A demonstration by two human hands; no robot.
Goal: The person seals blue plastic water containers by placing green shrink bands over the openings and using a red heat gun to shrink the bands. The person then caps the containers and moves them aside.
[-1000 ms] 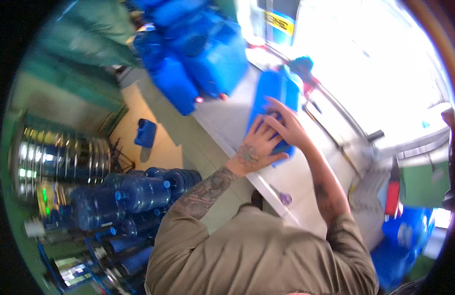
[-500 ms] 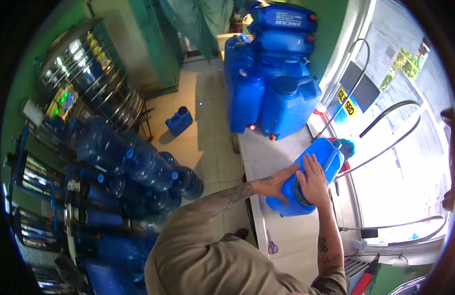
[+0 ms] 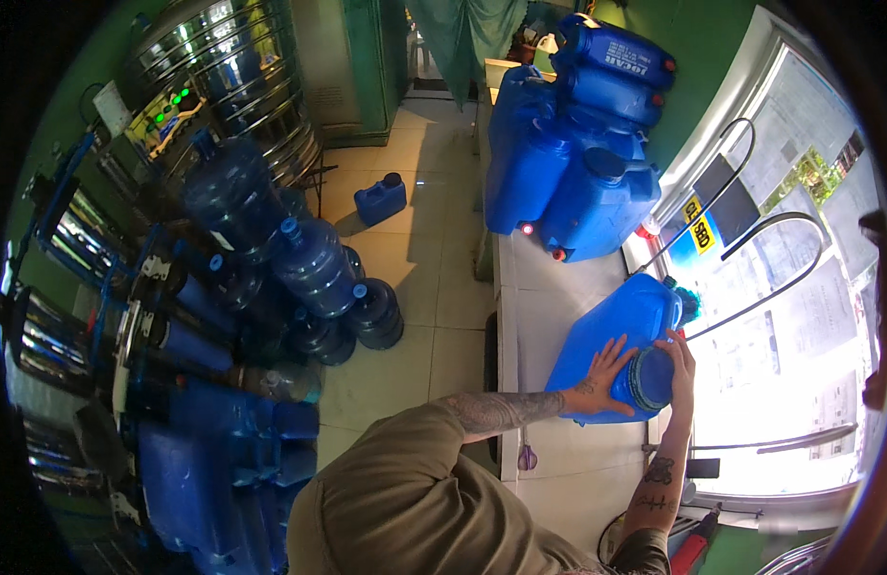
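A blue plastic water jug (image 3: pixel 601 331) stands on the white counter, its wide round screw cap (image 3: pixel 657 372) facing up on the near right part. My left hand (image 3: pixel 601 379) lies against the jug's top with fingers spread, its thumb side touching the cap's left edge. Curled around the cap's right edge is my right hand (image 3: pixel 683 369). Its palm side is partly hidden. Several full-looking blue jugs (image 3: pixel 601 211) are stacked farther back on the same counter.
Purple-handled scissors (image 3: pixel 528 458) lie near the counter's left edge. Curved metal filling pipes (image 3: pixel 750 158) rise along the bright window. A small blue jug (image 3: pixel 380 199) stands on the floor, and round water bottles (image 3: pixel 314 264) are stacked at left. A red-handled tool (image 3: pixel 692 551) sits at lower right.
My view has shifted, so the room appears moved. The jug's cap, covered by my hands before, now shows between them; my right hand has moved from its top to its right edge.
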